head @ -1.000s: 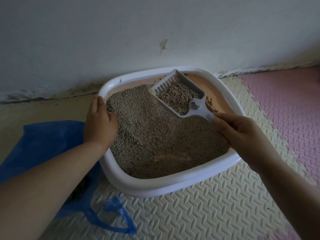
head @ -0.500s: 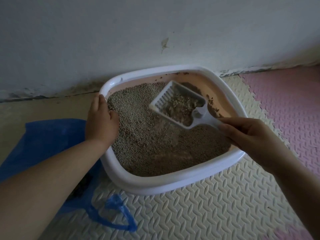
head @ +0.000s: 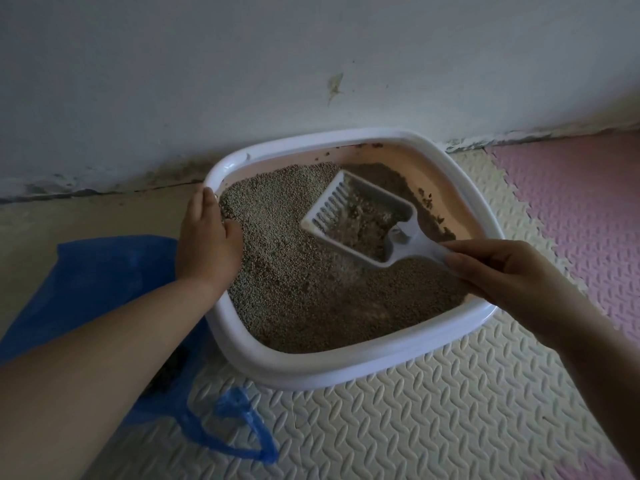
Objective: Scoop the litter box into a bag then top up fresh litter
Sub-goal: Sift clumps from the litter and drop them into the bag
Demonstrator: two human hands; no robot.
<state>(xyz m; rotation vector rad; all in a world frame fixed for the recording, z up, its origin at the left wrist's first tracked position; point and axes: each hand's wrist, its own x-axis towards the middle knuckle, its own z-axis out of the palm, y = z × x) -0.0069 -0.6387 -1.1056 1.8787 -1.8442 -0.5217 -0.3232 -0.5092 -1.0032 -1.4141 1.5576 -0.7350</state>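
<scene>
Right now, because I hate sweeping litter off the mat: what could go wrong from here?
1. The loaded scoop hangs over the litter box, while the blue bag lies beyond its left side; carrying it across may drop bits onto the foam mat.
2. The bag looks slumped and no hand holds it open, since the left hand holds the box rim; a tip could miss.
3. The right hand grips just the handle's end, so the scoop may tilt.

We're in a home, prob. a pet corner: white-rimmed plastic cat litter box [head: 346, 375] sits on a cream embossed foam puzzle mat [head: 415, 427], pink foam puzzle mat [head: 571, 209] alongside, scuffed white painted wall [head: 311, 64] w/ grimy base behind.
</scene>
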